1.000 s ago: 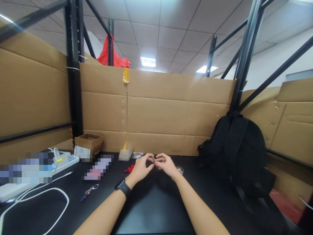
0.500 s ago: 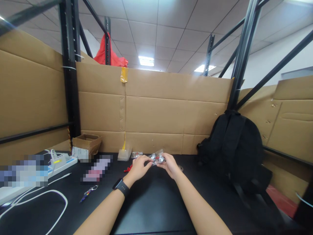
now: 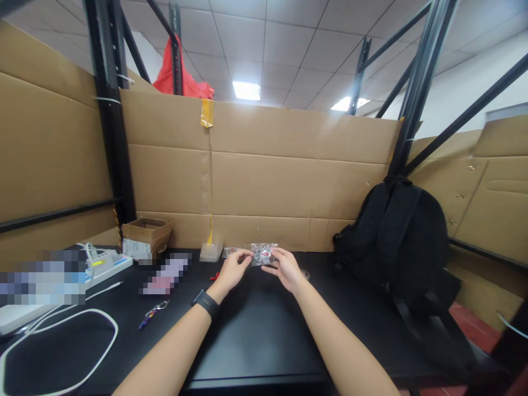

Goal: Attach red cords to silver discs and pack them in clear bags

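A small clear plastic bag (image 3: pixel 263 254) with shiny silver and red contents is stretched between my two hands, above the far part of the black table. My left hand (image 3: pixel 234 270), with a dark watch (image 3: pixel 205 303) on its wrist, pinches the bag's left end. Thumb and fingers of my right hand (image 3: pixel 287 269) grip its right end. What exactly lies inside the bag is too small to make out. Behind my left hand another small clear bag (image 3: pixel 229 251) is partly hidden. A bit of something red (image 3: pixel 215 276) shows beside that hand.
A black backpack (image 3: pixel 398 242) stands at the right. On the left are an open cardboard box (image 3: pixel 149 236), a power strip (image 3: pixel 108 269), a white cable (image 3: pixel 113 330) and a keychain (image 3: pixel 152 314). A clear flat case (image 3: pixel 211 251) sits against the cardboard wall (image 3: pixel 264 176).
The bag, crumpled half a second ago, now lies flatter and more spread between my hands. My view has tilted slightly downward.
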